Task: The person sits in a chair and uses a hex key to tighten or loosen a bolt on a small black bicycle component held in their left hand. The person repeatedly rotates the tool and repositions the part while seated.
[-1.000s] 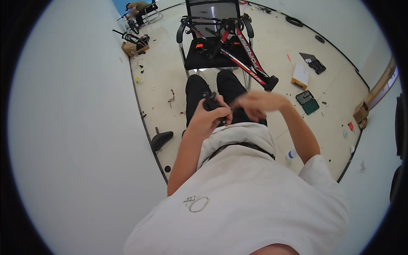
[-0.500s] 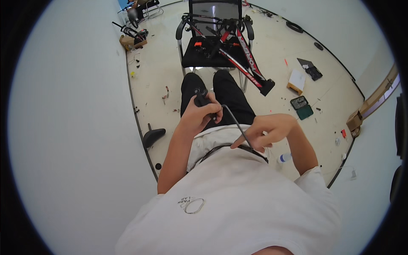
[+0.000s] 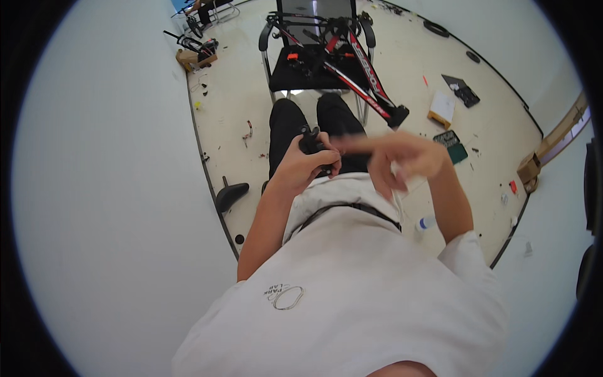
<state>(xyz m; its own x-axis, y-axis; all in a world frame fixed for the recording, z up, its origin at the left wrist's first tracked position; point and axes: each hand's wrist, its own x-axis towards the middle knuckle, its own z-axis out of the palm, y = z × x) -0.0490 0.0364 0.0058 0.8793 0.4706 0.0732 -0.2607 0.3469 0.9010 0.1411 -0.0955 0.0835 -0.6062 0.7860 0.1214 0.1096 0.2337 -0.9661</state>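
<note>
Head camera looks steeply down, close above the lap.

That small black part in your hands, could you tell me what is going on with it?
A seated person grips a small black part in the left hand over the lap. The right hand is blurred beside it, forefinger stretched toward the part. Ahead, a red and black bicycle frame lies across a black chair.

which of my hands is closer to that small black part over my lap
Left. Your left hand is wrapped around the small black part, gripping it. Your right hand is beside it to the right, its forefinger stretched toward it.
</note>
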